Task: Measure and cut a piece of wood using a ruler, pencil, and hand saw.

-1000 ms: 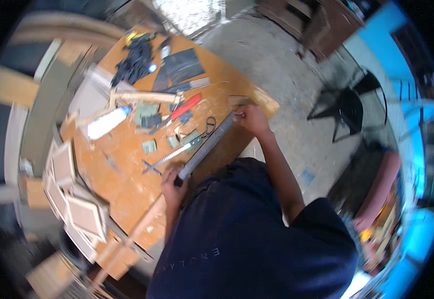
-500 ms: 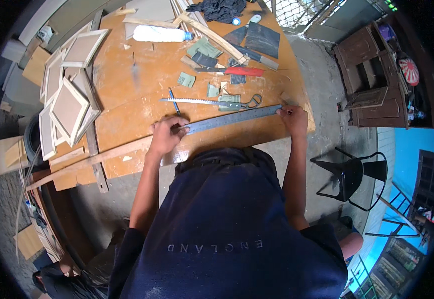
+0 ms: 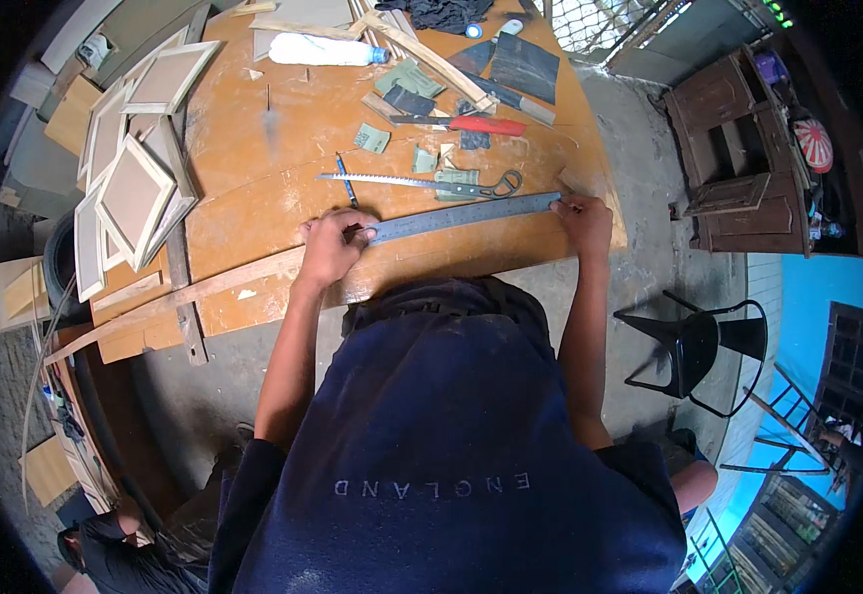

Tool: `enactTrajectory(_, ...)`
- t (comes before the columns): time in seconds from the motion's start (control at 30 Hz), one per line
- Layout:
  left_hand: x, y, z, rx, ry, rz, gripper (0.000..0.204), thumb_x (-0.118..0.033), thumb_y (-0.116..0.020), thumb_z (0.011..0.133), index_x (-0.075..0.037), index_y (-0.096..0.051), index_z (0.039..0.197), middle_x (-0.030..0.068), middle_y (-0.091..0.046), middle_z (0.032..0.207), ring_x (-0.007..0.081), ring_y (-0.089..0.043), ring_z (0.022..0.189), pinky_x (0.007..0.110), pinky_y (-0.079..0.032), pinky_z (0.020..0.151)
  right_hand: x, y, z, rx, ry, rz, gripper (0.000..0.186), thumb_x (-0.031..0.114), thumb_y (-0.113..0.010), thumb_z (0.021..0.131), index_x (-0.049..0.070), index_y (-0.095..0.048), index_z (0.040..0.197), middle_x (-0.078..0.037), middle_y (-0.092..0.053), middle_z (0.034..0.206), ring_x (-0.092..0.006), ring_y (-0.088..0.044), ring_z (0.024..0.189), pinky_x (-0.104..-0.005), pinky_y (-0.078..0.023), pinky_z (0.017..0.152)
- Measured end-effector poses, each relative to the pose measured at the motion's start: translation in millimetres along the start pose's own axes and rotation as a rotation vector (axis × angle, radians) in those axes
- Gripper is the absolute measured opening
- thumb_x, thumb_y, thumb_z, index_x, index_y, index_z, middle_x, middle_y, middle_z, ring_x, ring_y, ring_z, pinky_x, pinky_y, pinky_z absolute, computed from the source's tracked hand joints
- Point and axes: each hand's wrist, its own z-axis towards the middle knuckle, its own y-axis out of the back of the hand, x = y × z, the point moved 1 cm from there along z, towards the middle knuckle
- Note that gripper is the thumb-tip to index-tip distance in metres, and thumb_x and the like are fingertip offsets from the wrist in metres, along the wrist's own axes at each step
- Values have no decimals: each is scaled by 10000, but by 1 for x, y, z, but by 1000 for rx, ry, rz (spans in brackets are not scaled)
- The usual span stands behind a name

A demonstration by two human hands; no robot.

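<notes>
A grey metal ruler [image 3: 466, 216] lies along the near side of the orange-brown tabletop. My left hand [image 3: 333, 246] pinches its left end, and my right hand [image 3: 585, 224] grips the right end near the table's corner. From under my left hand a long thin wooden strip [image 3: 223, 284] runs left past the table edge; how far it goes on beneath the ruler is hidden. Just beyond the ruler lies a small saw [image 3: 392, 181] with a black looped handle. A dark blue pen [image 3: 346, 176] passes under its blade.
Pieces of sandpaper [image 3: 372, 138], a red-handled tool [image 3: 489, 126] and a white bottle [image 3: 322, 49] lie farther back. Wooden-framed panels [image 3: 136, 203] are stacked at left. A black chair [image 3: 694, 351] and brown cabinet [image 3: 738, 148] stand right. Another person [image 3: 139, 554] is at lower left.
The whole view has shifted slightly, and the table sits a little higher at its near edge. Both hands stay on the ruler, with almost no movement against the table.
</notes>
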Motion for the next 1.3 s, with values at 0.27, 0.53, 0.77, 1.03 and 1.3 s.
enactTrajectory(0.27,1,2,-3,-9,-36,0,178,-170,-756,824,-160,-776,1001,41,-733,1026,232,-649,971,408,-315,907,1,1,0,-34,18,26,257,284,-832,776,74,-785,916,-126,-725,732,-245,-712,664,-377,-539,643)
enactTrajectory(0.53,-2,2,-3,-20,-63,26,189,-187,-764,819,-159,-775,1006,46,-730,1056,232,-653,985,420,-329,936,7,6,-2,49,-86,9,222,277,-828,778,115,-786,925,-158,-732,826,-330,-727,808,-412,-558,734)
enactTrajectory(0.77,-16,6,1,68,116,57,170,-196,-773,806,-192,-766,977,38,-718,964,236,-646,947,443,-365,896,2,3,0,83,-114,106,240,263,-813,789,90,-766,949,-163,-734,837,-343,-722,844,-428,-554,758)
enactTrajectory(1.03,-16,5,-1,66,99,117,169,-183,-763,808,-210,-753,975,24,-714,953,231,-627,1005,473,-350,905,70,4,12,-177,164,43,247,208,-740,800,50,-713,988,-173,-720,939,-366,-693,879,-452,-542,767)
enactTrajectory(1.3,-20,4,-3,2,53,93,164,-148,-742,810,-188,-747,969,4,-711,995,225,-606,1067,472,-308,946,148,-65,14,104,430,156,162,150,-699,801,47,-675,923,-186,-680,888,-409,-663,835,-489,-532,732)
